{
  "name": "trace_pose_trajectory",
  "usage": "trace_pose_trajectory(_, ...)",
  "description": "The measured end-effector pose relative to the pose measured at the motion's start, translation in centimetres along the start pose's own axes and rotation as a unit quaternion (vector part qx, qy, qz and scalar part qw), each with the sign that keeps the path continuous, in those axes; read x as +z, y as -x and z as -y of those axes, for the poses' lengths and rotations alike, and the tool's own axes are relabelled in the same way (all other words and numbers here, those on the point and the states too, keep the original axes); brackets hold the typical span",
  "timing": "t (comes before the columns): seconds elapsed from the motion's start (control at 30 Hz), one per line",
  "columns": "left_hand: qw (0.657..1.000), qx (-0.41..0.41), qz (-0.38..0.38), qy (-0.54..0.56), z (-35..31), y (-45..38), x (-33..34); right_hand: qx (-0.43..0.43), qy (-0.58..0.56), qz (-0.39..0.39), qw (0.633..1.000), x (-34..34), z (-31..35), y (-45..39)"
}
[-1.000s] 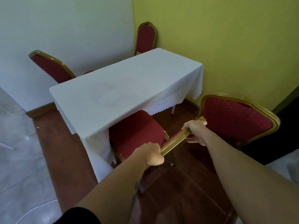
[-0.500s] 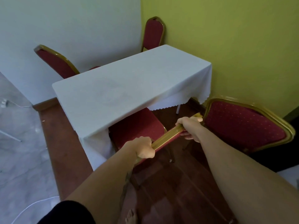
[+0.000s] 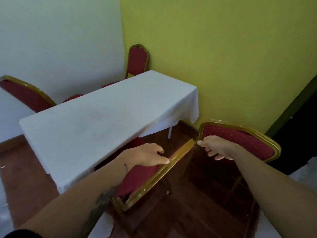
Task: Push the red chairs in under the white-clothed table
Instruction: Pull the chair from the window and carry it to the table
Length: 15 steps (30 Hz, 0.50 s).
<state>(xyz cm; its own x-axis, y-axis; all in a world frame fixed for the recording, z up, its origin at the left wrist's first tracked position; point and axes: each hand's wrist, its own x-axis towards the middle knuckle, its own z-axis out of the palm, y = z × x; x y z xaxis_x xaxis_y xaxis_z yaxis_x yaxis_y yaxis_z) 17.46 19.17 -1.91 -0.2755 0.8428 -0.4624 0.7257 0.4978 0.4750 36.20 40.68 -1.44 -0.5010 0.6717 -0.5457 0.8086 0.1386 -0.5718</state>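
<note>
Under the near long edge of the white-clothed table (image 3: 96,127): one red chair (image 3: 137,174), gold-framed, its seat hidden beneath the cloth and only the backrest showing, top rail running diagonally just outside the overhang.

Left hand (image 3: 147,156): mine, fingers spread loosely, thumb lying against the gold rail, palm over the red padding; no closed grip on anything.

Right hand (image 3: 213,148): mine, fingers extended and apart, holding nothing; fingertips at the far end of the rail, whether touching it I cannot tell.

Second red chair (image 3: 240,141): to my right, near the table's short end, backrest tilted, not under the table; my right forearm crosses in front of it.

Third red chair (image 3: 25,95): far side of the table, left, backrest above the tabletop, part of the seat visible at the cloth's far edge.

Fourth red chair (image 3: 138,60): far corner, upright beside the yellow-green wall (image 3: 223,57).

Floor (image 3: 205,194): dark reddish wood under the table and chairs.

White wall (image 3: 60,40): behind the left chairs.
</note>
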Motion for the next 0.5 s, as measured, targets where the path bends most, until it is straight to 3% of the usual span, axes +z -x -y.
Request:
trace_pose_trajectory(0.23, 0.990, 0.141, -0.017, -0.014, -7.9, -6.7, -3.7, 0.006, 0.005, -0.155, 0.988, -6.0, -4.9, 1.1)
trace_pose_trajectory(0.5, 0.978, 0.196, -0.027, -0.063, -16.1, -15.2, -3.4, 0.050, 0.052, -0.198, 0.978, -13.0, -10.3, -0.9)
